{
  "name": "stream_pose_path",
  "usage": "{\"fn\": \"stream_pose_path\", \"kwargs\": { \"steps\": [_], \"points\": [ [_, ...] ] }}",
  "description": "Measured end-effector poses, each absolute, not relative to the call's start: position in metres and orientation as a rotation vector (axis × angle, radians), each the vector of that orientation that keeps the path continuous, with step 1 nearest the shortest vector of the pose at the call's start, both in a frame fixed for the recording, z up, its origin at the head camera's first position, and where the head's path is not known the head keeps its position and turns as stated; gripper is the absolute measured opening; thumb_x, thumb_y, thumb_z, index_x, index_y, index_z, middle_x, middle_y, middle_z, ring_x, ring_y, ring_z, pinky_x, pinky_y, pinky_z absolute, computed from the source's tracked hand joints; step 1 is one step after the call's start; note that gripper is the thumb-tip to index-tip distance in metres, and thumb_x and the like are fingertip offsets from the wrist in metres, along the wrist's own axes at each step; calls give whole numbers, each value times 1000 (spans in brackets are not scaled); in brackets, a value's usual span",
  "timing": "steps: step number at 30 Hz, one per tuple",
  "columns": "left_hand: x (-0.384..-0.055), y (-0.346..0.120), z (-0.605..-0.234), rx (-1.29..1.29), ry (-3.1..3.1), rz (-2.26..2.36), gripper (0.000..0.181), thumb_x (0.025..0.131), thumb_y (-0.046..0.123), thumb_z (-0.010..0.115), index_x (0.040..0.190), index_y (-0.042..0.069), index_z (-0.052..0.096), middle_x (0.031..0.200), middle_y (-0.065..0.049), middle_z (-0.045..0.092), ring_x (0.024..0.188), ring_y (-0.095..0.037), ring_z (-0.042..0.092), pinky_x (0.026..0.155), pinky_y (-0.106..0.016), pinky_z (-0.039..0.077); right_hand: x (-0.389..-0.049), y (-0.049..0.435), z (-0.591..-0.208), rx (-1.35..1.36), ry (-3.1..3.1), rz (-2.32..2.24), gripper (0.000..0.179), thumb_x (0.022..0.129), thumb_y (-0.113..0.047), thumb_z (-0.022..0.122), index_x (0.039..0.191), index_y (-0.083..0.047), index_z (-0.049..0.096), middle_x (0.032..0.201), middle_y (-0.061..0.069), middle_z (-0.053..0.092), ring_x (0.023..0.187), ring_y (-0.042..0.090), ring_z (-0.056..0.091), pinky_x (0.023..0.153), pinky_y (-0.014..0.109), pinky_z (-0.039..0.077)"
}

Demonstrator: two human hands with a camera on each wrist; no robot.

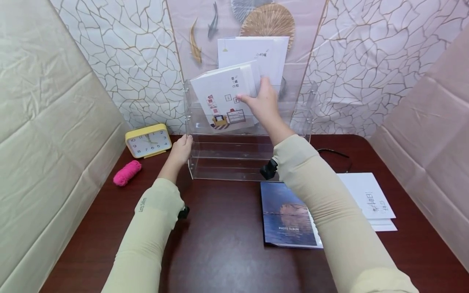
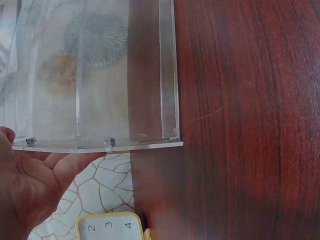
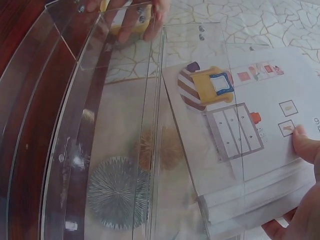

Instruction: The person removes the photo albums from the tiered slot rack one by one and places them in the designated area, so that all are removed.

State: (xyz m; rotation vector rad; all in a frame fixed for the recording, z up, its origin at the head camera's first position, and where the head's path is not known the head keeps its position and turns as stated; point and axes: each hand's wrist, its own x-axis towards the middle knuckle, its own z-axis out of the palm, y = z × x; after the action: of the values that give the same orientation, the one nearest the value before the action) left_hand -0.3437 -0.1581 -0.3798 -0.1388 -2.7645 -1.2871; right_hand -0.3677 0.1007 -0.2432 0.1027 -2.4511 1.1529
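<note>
Book (image 1: 224, 97) with a white cover, showing a yellow armchair and a grey chest of drawers, leans tilted at the upper part of a clear rack (image 1: 234, 157), its lower part seen through the plastic. The right hand (image 1: 267, 103) pinches the book by its right side, thumb on the front cover and fingers behind, so it is closed only as far as the book's thickness allows. Behind that book, a second white book (image 1: 245, 49) stands nearly upright and rises higher. The left hand (image 1: 179, 151) grips the rack's left side panel, the thumb at the panel's edge and the fingers along its outer face. The rack stands on a dark red-brown counter (image 1: 212, 244). To its left, near the left hand, is a yellow clock (image 1: 148, 141), with a bundle of bright pink yarn (image 1: 127, 173) lying just in front of it. In front of the rack's right end lies a blue photo album (image 1: 286, 215), partly covered by the right sleeve (image 1: 329, 199); beyond that sleeve lies a white book with dark lettering (image 1: 366, 195). A black cord (image 1: 334, 153) lies behind them. Farther back hangs white cloth (image 1: 121, 53) with gold crackle lines.
</note>
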Motion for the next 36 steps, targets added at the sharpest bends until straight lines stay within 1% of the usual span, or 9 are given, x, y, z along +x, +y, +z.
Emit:
{"fn": "stream_pose_path", "kwargs": {
  "steps": [9, 10, 13, 15, 17, 20, 25, 28, 36],
  "points": [
    [-346, -160, -380, -146, -2800, -1262, 52, 102, 35, 19, 124, -4, 46, 122, -24, 53, 113, -37, 48, 99, -48, 35, -370, 98, -248, 160, -2327, 1296, 65, 73, -25, 82, 121, -3, 45, 112, 11, 57, 101, 20, 52, 86, 27, 42],
    [-346, -160, -381, -147, -2805, -1264, 53, 103, 35, 19, 129, -4, 44, 124, -23, 52, 116, -37, 46, 100, -47, 33, -370, 98, -249, 167, -2314, 1301, 64, 73, -25, 82, 121, -3, 45, 112, 11, 57, 100, 20, 52, 85, 27, 42],
    [-345, -158, -380, -147, -2809, -1274, 53, 103, 34, 20, 130, -4, 43, 126, -23, 52, 118, -36, 46, 101, -47, 33, -371, 98, -249, 190, -2267, 1325, 61, 72, -23, 82, 117, -2, 46, 108, 11, 57, 96, 19, 52, 82, 27, 43],
    [-344, -157, -380, -146, -2802, -1280, 52, 103, 34, 21, 130, -4, 44, 125, -23, 52, 118, -36, 46, 101, -47, 33, -372, 98, -248, 210, -2240, 1333, 59, 72, -22, 82, 115, -1, 46, 106, 11, 57, 94, 19, 52, 81, 28, 43],
    [-344, -157, -379, -142, -2791, -1279, 50, 103, 33, 21, 123, -3, 47, 121, -23, 54, 114, -36, 48, 99, -47, 35, -373, 98, -244, 227, -2224, 1345, 58, 72, -21, 82, 113, -1, 45, 105, 11, 56, 93, 18, 52, 80, 27, 43],
    [-344, -158, -379, -133, -2782, -1279, 48, 103, 33, 21, 120, -3, 48, 119, -22, 55, 111, -35, 49, 97, -47, 36, -374, 96, -237, 244, -2219, 1352, 58, 73, -20, 82, 113, -1, 45, 106, 11, 56, 93, 17, 52, 80, 25, 43],
    [-344, -158, -379, -132, -2776, -1286, 48, 103, 33, 22, 120, -2, 48, 119, -22, 55, 111, -35, 50, 97, -47, 37, -372, 98, -227, 261, -2192, 1371, 57, 73, -16, 81, 113, 0, 44, 106, 12, 57, 93, 17, 52, 79, 24, 43],
    [-344, -158, -380, -130, -2777, -1291, 48, 102, 35, 21, 119, -1, 48, 117, -22, 55, 107, -35, 51, 95, -47, 38, -371, 101, -223, 269, -2172, 1375, 56, 72, -16, 82, 112, 0, 45, 104, 11, 58, 91, 17, 52, 78, 24, 43],
    [-345, -159, -380, -142, -2767, -1270, 46, 102, 32, 23, 117, -2, 50, 119, -22, 58, 115, -35, 50, 99, -46, 36, -369, 111, -213, 317, -2116, 1449, 54, 73, -16, 81, 110, -2, 45, 101, 5, 54, 91, 16, 52, 77, 24, 42]
  ]
}}
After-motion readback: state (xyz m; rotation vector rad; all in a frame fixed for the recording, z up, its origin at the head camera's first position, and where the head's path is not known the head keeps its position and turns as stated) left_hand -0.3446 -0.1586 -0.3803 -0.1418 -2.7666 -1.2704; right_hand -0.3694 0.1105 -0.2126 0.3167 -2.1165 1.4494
